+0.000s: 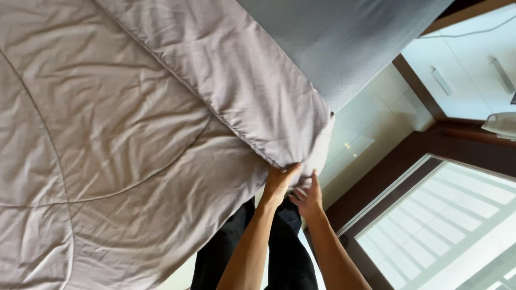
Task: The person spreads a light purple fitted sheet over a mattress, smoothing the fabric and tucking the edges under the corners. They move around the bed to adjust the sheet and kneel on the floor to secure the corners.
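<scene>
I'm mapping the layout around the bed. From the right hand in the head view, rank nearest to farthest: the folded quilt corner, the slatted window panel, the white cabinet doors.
1. Folded quilt corner: just above the right hand, touching it.
2. Slatted window panel: lower right.
3. White cabinet doors: upper right, farthest.

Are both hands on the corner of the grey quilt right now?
Yes, the left hand and the right hand both press against the folded corner of the grey quilt at the bed's edge.
</scene>
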